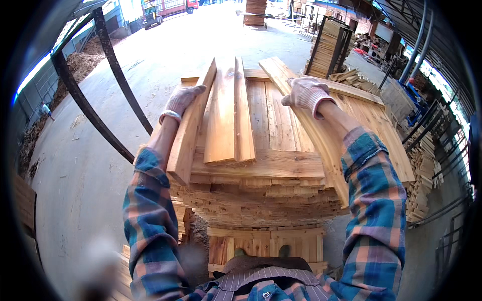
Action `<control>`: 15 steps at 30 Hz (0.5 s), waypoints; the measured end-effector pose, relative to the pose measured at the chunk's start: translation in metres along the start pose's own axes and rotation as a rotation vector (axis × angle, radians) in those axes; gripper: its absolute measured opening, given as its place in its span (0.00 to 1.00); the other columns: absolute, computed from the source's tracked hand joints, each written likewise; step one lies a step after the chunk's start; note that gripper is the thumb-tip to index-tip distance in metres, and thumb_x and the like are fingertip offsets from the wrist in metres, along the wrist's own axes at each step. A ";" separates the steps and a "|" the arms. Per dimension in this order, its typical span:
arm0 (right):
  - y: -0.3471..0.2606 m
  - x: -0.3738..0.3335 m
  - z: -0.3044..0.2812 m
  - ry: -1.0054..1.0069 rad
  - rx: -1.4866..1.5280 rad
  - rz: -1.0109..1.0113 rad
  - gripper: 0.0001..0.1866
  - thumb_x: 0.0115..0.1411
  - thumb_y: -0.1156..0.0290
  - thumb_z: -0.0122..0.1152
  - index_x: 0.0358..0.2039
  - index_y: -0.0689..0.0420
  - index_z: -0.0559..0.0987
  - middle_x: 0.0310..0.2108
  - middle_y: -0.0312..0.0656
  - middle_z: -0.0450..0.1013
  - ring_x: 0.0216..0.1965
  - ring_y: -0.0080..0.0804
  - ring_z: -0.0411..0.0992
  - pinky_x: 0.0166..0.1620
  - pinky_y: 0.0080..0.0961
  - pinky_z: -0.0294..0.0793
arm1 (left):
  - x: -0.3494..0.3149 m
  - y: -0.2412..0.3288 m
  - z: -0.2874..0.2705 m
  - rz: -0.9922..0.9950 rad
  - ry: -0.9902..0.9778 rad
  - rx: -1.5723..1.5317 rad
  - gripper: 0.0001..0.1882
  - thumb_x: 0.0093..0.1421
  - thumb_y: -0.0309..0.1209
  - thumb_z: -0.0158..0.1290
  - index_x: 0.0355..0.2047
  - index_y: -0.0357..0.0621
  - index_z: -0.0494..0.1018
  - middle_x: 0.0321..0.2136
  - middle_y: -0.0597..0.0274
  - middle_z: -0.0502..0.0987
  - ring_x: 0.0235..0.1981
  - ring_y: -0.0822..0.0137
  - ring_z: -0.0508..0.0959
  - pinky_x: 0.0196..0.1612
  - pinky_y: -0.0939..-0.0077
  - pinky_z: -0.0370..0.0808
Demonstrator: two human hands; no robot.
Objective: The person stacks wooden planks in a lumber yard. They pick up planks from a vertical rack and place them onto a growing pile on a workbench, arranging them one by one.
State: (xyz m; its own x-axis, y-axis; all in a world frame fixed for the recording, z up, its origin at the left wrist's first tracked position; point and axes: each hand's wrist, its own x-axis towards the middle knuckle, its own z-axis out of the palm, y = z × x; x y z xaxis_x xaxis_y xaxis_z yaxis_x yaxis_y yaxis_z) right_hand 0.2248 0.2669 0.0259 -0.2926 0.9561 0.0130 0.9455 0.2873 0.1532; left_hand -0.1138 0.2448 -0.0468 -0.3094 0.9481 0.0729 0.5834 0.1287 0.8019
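My left hand, in a pale knit glove, grips a long wooden board that stands tilted on its edge at the left of a stack. On the right, my gloved right hand is closed over another long board, which lies slantwise with its near end past the stack's front. Between them a wide plank and a narrower plank lie side by side. All rest on a tall stack of boards, its top layer laid over crosspieces. The undersides of both grips are hidden.
A wooden platform is under my feet. Dark metal posts rise at the left. At the right stand a board pile in a rack, loose wood offcuts and blue metal equipment. A red truck is far off.
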 end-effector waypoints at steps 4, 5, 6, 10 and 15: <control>0.106 -0.063 0.004 -0.069 -0.041 -0.004 0.44 0.46 0.58 0.66 0.64 0.49 0.60 0.45 0.52 0.73 0.46 0.46 0.72 0.49 0.38 0.74 | -0.011 -0.007 -0.022 0.109 0.014 0.012 0.28 0.57 0.37 0.55 0.56 0.35 0.68 0.43 0.54 0.78 0.43 0.65 0.78 0.48 0.74 0.73; 0.125 -0.088 0.001 -0.050 -0.034 -0.020 0.47 0.45 0.62 0.68 0.66 0.48 0.57 0.46 0.51 0.71 0.47 0.46 0.71 0.50 0.37 0.73 | -0.002 -0.018 -0.035 0.227 0.103 0.365 0.34 0.55 0.36 0.56 0.60 0.35 0.62 0.45 0.51 0.78 0.43 0.62 0.78 0.48 0.71 0.73; 0.154 -0.116 0.006 -0.065 -0.062 0.011 0.47 0.44 0.64 0.68 0.66 0.47 0.58 0.45 0.50 0.71 0.47 0.46 0.71 0.50 0.37 0.73 | -0.033 0.027 -0.026 0.072 -0.070 0.540 0.33 0.54 0.37 0.54 0.59 0.37 0.64 0.50 0.42 0.74 0.48 0.57 0.77 0.53 0.70 0.71; 0.223 -0.171 0.044 -0.164 -0.066 -0.058 0.46 0.43 0.73 0.65 0.65 0.40 0.60 0.43 0.49 0.69 0.46 0.46 0.70 0.48 0.37 0.73 | -0.054 -0.007 -0.014 0.044 -0.078 0.590 0.39 0.59 0.52 0.51 0.64 0.43 0.57 0.59 0.45 0.64 0.59 0.49 0.66 0.62 0.62 0.62; 0.247 -0.195 0.086 -0.169 0.025 -0.182 0.46 0.42 0.80 0.59 0.63 0.34 0.62 0.39 0.46 0.69 0.44 0.46 0.71 0.45 0.36 0.73 | -0.064 0.016 0.020 -0.044 -0.003 0.843 0.37 0.60 0.55 0.48 0.65 0.54 0.56 0.60 0.44 0.62 0.60 0.48 0.65 0.61 0.60 0.62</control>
State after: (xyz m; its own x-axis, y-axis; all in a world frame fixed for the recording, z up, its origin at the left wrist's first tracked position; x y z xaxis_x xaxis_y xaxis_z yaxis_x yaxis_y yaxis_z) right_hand 0.5275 0.1560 -0.0241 -0.4327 0.8837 -0.1788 0.8832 0.4553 0.1129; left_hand -0.0695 0.1922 -0.0501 -0.3439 0.9377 0.0494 0.9363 0.3385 0.0934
